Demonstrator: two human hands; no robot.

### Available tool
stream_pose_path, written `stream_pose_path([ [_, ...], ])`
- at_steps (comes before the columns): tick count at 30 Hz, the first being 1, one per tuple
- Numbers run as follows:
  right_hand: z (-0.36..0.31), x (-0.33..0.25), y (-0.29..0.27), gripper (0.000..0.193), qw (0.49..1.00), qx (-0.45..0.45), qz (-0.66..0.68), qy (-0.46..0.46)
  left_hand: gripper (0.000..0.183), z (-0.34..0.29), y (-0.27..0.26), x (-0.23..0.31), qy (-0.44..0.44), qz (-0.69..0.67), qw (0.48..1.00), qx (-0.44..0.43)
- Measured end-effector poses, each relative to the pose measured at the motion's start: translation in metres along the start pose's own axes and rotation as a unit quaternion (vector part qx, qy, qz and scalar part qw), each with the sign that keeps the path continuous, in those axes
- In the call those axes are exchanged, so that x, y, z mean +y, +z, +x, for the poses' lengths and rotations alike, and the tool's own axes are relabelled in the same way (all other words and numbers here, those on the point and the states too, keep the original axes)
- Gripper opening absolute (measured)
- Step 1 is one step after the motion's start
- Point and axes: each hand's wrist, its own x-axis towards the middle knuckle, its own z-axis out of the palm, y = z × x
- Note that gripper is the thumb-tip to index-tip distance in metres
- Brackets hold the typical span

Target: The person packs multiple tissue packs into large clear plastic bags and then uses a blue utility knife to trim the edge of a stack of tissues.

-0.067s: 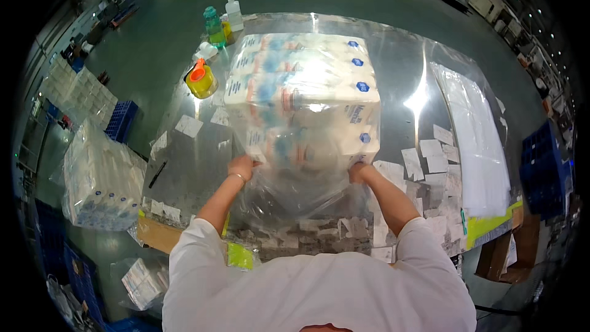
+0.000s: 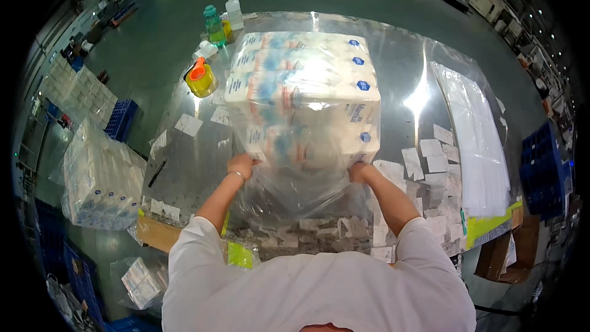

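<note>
A block of white soft packs with blue and red print (image 2: 301, 86) stands on the metal-topped table (image 2: 405, 126), inside a large clear plastic bag (image 2: 289, 193). The bag's loose end spreads toward me over the near part of the table. At the block's near left corner, my left hand (image 2: 241, 166) has its fingers closed on the film. My right hand (image 2: 360, 173) is at the near right corner, against the bag; its fingertips are hidden behind the hand and the film. A bracelet circles my left wrist.
An orange-and-yellow tape dispenser (image 2: 200, 80), a green bottle (image 2: 214, 27) and a white bottle (image 2: 233, 15) stand far left. Flat plastic bags (image 2: 470, 138) lie stacked at right. A black pen (image 2: 157, 174) and paper pieces lie about. Another bagged bundle (image 2: 101, 175) is left of the table.
</note>
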Motion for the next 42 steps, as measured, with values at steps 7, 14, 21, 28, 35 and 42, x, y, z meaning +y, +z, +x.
stream_pose_path([
  [7, 0.014, -0.018, 0.020, 0.027, 0.998, 0.006, 0.050, -0.028, 0.026, 0.004, 0.000, -0.003, 0.017, -0.018, 1.000, -0.012],
  [14, -0.006, -0.031, 0.011, 0.030, 0.990, 0.050, 0.040, 0.122, 0.028, 0.024, 0.053, -0.047, 0.000, 0.020, 1.000, -0.015],
  [21, 0.009, -0.026, 0.006, 0.033, 0.995, 0.029, 0.021, 0.095, 0.035, -0.008, 0.055, -0.052, -0.057, -0.151, 0.985, 0.052],
  [28, 0.062, 0.001, 0.038, 0.065, 0.985, 0.154, -0.025, 0.080, 0.036, -0.035, 0.021, -0.003, -0.035, -0.121, 0.992, -0.008],
  [35, -0.007, -0.059, -0.026, 0.059, 0.967, -0.055, -0.037, 0.248, 0.041, -0.035, 0.034, -0.006, -0.026, -0.104, 0.994, 0.003],
  [42, -0.035, -0.051, 0.021, 0.033, 0.977, 0.112, 0.037, 0.179, 0.035, -0.053, 0.045, -0.039, -0.123, -0.139, 0.983, 0.002],
])
